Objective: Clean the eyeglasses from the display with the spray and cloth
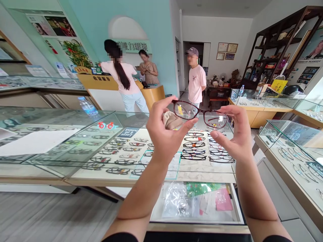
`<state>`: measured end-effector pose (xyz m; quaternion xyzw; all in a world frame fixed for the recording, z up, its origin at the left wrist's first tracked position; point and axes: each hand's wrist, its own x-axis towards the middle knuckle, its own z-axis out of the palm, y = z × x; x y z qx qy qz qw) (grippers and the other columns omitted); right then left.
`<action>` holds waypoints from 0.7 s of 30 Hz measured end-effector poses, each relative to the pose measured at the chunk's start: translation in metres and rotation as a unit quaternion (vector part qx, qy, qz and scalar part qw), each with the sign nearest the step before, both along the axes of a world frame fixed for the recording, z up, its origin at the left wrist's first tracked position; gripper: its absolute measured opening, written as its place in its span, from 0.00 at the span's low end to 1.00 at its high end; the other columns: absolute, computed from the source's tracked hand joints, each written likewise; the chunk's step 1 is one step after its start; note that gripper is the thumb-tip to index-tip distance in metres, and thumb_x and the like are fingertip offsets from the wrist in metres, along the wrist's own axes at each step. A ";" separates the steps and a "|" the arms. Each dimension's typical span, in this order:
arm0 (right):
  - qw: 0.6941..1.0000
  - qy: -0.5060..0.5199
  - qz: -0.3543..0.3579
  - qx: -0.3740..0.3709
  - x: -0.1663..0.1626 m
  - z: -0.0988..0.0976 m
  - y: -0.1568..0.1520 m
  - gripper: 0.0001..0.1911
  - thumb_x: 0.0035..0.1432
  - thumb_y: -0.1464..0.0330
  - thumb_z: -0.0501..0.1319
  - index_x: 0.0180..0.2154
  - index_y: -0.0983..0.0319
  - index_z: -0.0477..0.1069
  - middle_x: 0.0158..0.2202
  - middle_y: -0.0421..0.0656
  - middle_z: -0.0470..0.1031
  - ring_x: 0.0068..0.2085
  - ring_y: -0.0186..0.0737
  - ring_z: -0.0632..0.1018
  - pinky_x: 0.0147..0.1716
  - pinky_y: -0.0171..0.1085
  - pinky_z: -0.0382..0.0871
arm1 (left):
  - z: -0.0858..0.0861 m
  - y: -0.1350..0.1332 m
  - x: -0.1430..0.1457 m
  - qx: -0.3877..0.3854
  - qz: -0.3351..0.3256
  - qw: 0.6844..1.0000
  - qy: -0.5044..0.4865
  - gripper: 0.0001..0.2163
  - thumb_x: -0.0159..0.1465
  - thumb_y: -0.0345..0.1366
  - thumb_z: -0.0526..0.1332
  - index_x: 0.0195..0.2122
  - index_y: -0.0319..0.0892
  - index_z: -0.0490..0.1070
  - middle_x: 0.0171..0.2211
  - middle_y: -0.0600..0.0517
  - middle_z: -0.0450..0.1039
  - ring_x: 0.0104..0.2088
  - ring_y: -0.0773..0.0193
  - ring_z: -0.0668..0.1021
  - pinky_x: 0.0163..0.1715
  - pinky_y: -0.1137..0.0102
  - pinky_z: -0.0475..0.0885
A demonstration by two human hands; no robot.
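Observation:
A pair of dark red eyeglasses (pixel 201 111) is held up over the glass display counter, slightly tilted, lenses facing me. My left hand (pixel 163 129) pinches the left end of the frame between thumb and fingers. Tucked in that same hand, behind the thumb, is a folded brown-beige cloth (pixel 173 121). At the other end, my right hand (pixel 236 131) grips the frame's right side with thumb below and fingers above. Rows of eyeglass frames (pixel 193 151) lie in the counter beneath my hands.
Below the counter top, an open drawer (pixel 237 208) holds plastic bags and a pink packet (pixel 223 199). A water bottle (pixel 87 106) and a white sheet (pixel 37 142) rest on the glass at left. Three people stand beyond the counter. Another display case (pixel 290 148) is at right.

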<state>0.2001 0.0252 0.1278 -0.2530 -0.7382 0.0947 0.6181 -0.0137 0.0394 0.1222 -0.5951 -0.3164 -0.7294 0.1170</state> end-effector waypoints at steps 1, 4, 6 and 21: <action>1.000 0.009 -0.014 0.019 -0.002 -0.002 0.002 0.26 0.62 0.56 0.76 0.57 0.52 0.72 0.55 0.45 0.78 0.55 0.49 0.80 0.60 0.50 0.73 | -0.001 0.000 0.001 -0.002 0.006 1.000 -0.015 0.32 0.58 0.59 0.78 0.56 0.46 0.78 0.52 0.46 0.82 0.45 0.55 0.82 0.46 0.60 0.78; 0.996 0.040 -0.056 0.048 -0.008 -0.006 0.005 0.22 0.64 0.59 0.75 0.56 0.52 0.73 0.50 0.44 0.78 0.50 0.47 0.81 0.56 0.49 0.74 | -0.002 -0.001 0.005 -0.006 0.013 0.999 -0.038 0.31 0.58 0.58 0.79 0.55 0.45 0.78 0.50 0.47 0.82 0.44 0.56 0.82 0.45 0.61 0.79; 0.994 0.050 -0.077 0.055 -0.011 -0.007 0.004 0.20 0.65 0.58 0.74 0.55 0.52 0.73 0.47 0.43 0.78 0.48 0.46 0.80 0.54 0.49 0.74 | -0.003 -0.001 0.007 -0.006 0.013 0.999 -0.044 0.30 0.58 0.58 0.79 0.55 0.46 0.78 0.49 0.48 0.82 0.46 0.56 0.83 0.48 0.62 0.79; 0.993 0.092 -0.078 0.005 -0.004 -0.001 0.005 0.20 0.67 0.57 0.72 0.55 0.53 0.72 0.47 0.44 0.80 0.49 0.47 0.81 0.55 0.50 0.75 | 0.004 -0.007 -0.004 -0.063 -0.046 0.997 -0.013 0.24 0.58 0.57 0.79 0.48 0.48 0.82 0.42 0.50 0.82 0.42 0.57 0.82 0.45 0.62 0.79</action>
